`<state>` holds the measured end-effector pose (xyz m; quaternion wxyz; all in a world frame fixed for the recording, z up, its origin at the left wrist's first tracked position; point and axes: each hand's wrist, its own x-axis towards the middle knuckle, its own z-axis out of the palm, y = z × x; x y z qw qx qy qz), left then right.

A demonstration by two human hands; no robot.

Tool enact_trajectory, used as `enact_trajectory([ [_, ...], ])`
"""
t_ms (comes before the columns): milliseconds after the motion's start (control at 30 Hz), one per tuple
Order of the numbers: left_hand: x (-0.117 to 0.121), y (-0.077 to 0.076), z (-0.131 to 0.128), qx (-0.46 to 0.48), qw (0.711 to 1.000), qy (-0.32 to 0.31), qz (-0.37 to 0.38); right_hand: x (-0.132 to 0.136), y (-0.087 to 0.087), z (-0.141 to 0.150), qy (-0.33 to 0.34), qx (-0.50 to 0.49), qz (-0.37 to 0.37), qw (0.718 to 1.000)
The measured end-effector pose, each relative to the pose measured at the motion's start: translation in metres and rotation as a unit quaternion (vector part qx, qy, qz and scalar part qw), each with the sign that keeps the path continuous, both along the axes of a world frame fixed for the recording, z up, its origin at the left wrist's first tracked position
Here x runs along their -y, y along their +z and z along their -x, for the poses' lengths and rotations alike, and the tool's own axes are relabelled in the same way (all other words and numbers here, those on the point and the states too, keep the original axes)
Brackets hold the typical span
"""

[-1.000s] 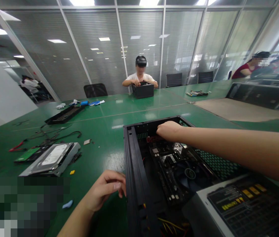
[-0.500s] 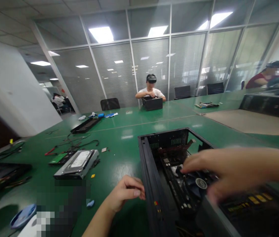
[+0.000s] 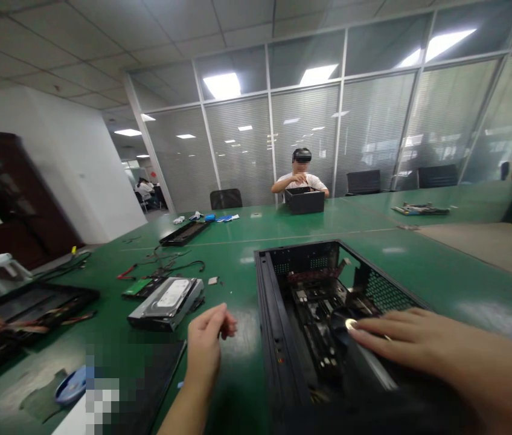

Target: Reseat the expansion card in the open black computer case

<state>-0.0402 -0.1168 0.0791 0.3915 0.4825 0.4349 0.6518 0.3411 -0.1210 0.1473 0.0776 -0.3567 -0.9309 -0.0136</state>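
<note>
Fingers (image 3: pixel 371 343) of the right hand (image 3: pixel 419 344) overlie the power supply (image 3: pixel 380 370) inside the case (image 3: pixel 270 314).

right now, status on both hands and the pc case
Left hand curled, apart from the open case. Right hand over the power supply, hiding much of it.

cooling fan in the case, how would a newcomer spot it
On the green table, find the open black computer case. Inside lies the motherboard. The cooling fan sits on it by the right hand, set apart by its round, pale hub.
</note>
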Motion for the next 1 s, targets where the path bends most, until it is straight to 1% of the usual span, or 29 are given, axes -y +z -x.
enact_trajectory([
  [33, -0.001, 0.000, 0.004, 0.017, 0.998, 0.065, -0.020, -0.028, 0.010, 0.012, 0.027, 0.017, 0.031, 0.999],
  [67, -0.002, -0.001, 0.007, 0.027, 0.992, 0.116, -0.037, -0.060, 0.018, 0.026, 0.051, 0.034, 0.060, 0.996],
  [100, -0.001, -0.002, 0.008, 0.026, 0.988, 0.147, -0.051, -0.092, 0.022, 0.042, 0.065, 0.044, 0.072, 0.994],
  [133, -0.001, -0.004, 0.007, 0.012, 0.986, 0.157, -0.059, -0.124, 0.023, 0.061, 0.056, 0.040, 0.059, 0.996],
  [167, -0.001, -0.007, 0.006, -0.011, 0.987, 0.150, -0.060, -0.154, 0.020, 0.081, 0.025, 0.030, 0.028, 0.999],
  [200, -0.001, -0.009, 0.005, -0.040, 0.988, 0.141, -0.056, -0.178, 0.013, 0.103, -0.018, 0.008, -0.021, 1.000],
  [233, -0.001, -0.012, 0.003, -0.073, 0.987, 0.133, -0.047, -0.197, 0.003, 0.125, -0.058, -0.018, -0.084, 0.995],
  [267, -0.002, -0.016, 0.001, -0.107, 0.986, 0.126, -0.036, -0.210, -0.007, 0.146, -0.084, -0.031, -0.133, 0.987],
  [300, -0.003, -0.019, 0.000, -0.141, 0.983, 0.119, -0.026, -0.217, -0.018, 0.165, -0.104, -0.041, -0.165, 0.980],
  [367, -0.006, -0.026, -0.001, -0.199, 0.975, 0.099, -0.019, -0.217, -0.034, 0.192, -0.127, -0.061, -0.181, 0.973],
  [400, -0.008, -0.029, -0.001, -0.221, 0.971, 0.084, -0.022, -0.213, -0.039, 0.199, -0.130, -0.073, -0.178, 0.973],
  [433, -0.010, -0.031, -0.001, -0.237, 0.969, 0.068, -0.026, -0.207, -0.040, 0.199, -0.130, -0.084, -0.178, 0.972],
  [467, -0.011, -0.033, -0.002, -0.248, 0.967, 0.052, -0.030, -0.202, -0.039, 0.193, -0.126, -0.090, -0.184, 0.971],
  [533, -0.011, -0.033, -0.004, -0.265, 0.963, 0.026, -0.034, -0.197, -0.031, 0.164, -0.130, -0.085, -0.208, 0.966],
  [600, -0.009, -0.031, -0.007, -0.282, 0.959, 0.008, -0.033, -0.201, -0.021, 0.116, -0.175, -0.068, -0.221, 0.957],
  [667, -0.007, -0.027, -0.010, -0.303, 0.952, -0.008, -0.032, -0.213, -0.017, 0.056, -0.241, -0.047, -0.208, 0.947],
  [700, -0.006, -0.026, -0.012, -0.315, 0.949, -0.014, -0.032, -0.221, -0.018, 0.026, -0.275, -0.036, -0.191, 0.942],
  [767, -0.005, -0.024, -0.014, -0.331, 0.943, -0.020, -0.033, -0.240, -0.025, -0.029, -0.330, -0.015, -0.148, 0.932],
  [833, -0.006, -0.025, -0.016, -0.342, 0.939, -0.024, -0.029, -0.258, -0.038, -0.068, -0.332, -0.002, -0.133, 0.934],
  [900, -0.007, -0.027, -0.017, -0.350, 0.936, -0.023, -0.020, -0.273, -0.049, -0.090, -0.321, -0.011, -0.146, 0.936],
  [1000, -0.009, -0.031, -0.018, -0.357, 0.934, -0.020, -0.004, -0.285, -0.057, -0.095, -0.336, -0.043, -0.143, 0.930],
])
